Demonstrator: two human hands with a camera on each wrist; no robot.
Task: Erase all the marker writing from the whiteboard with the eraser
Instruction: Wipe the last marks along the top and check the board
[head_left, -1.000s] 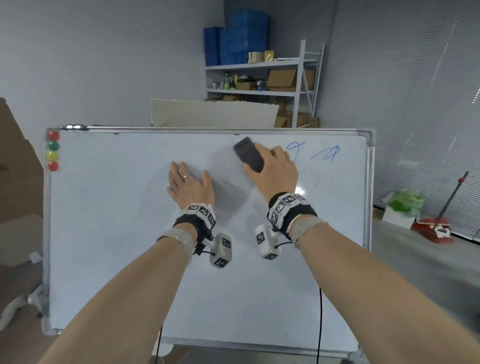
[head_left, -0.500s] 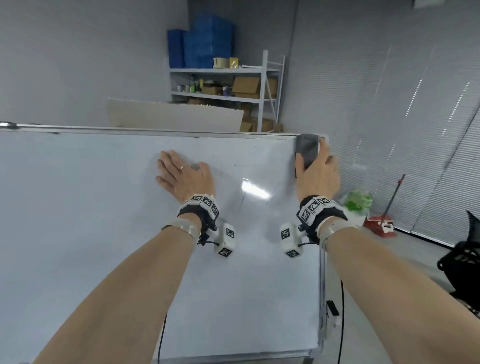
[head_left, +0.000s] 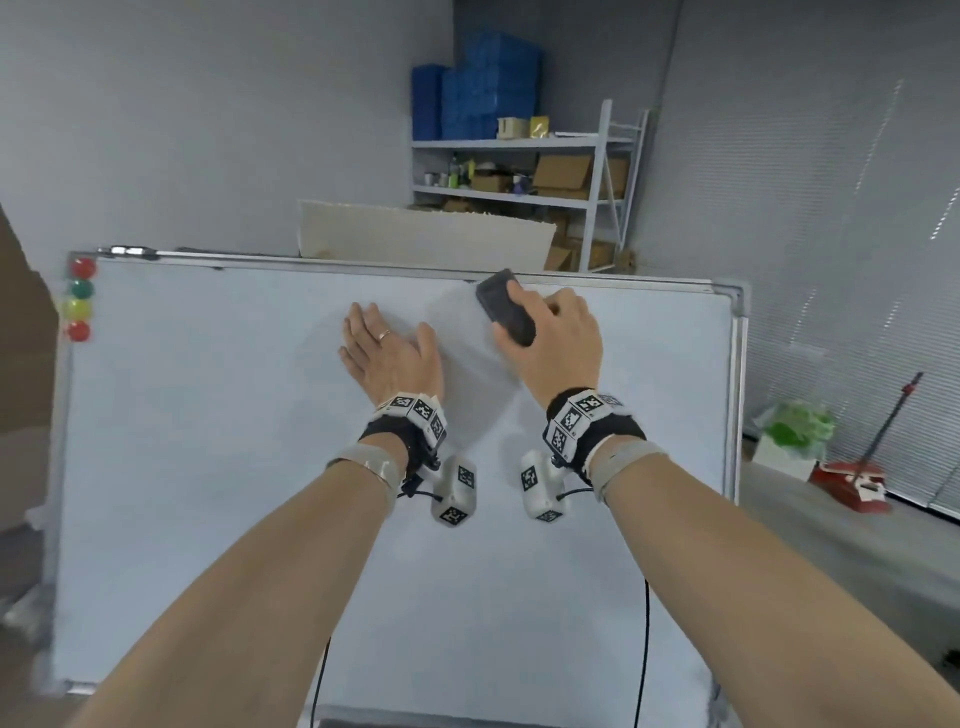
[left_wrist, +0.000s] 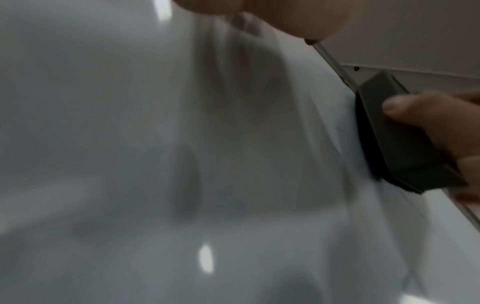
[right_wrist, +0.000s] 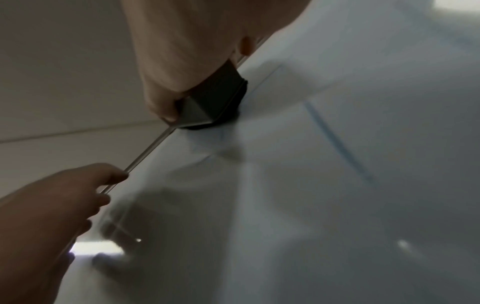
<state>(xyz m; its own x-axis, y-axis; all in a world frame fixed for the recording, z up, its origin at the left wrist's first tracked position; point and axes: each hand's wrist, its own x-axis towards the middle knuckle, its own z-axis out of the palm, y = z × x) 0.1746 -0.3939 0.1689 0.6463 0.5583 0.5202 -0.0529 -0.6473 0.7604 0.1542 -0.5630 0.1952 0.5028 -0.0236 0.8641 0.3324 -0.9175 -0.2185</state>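
Observation:
The whiteboard (head_left: 208, 467) fills the head view, its surface showing no clear writing there. My right hand (head_left: 556, 343) grips the dark grey eraser (head_left: 505, 312) and presses it on the board just below the top frame. The eraser (left_wrist: 389, 139) shows at the right of the left wrist view, and the eraser (right_wrist: 218, 98) sits under my palm in the right wrist view. A faint blue streak (right_wrist: 335, 139) is visible on the board near it. My left hand (head_left: 387, 353) lies flat on the board, fingers straight, left of the eraser.
Red, green and yellow magnets (head_left: 80, 299) sit at the board's top left corner. A metal shelf (head_left: 524, 192) with cartons and blue crates stands behind. A green plant box (head_left: 792, 436) and a red dustpan (head_left: 852, 483) lie on the floor to the right.
The eraser swept right to the board's top right corner, then came back left to the top middle. The blue marks at the upper right are gone. The left hand stayed flat.

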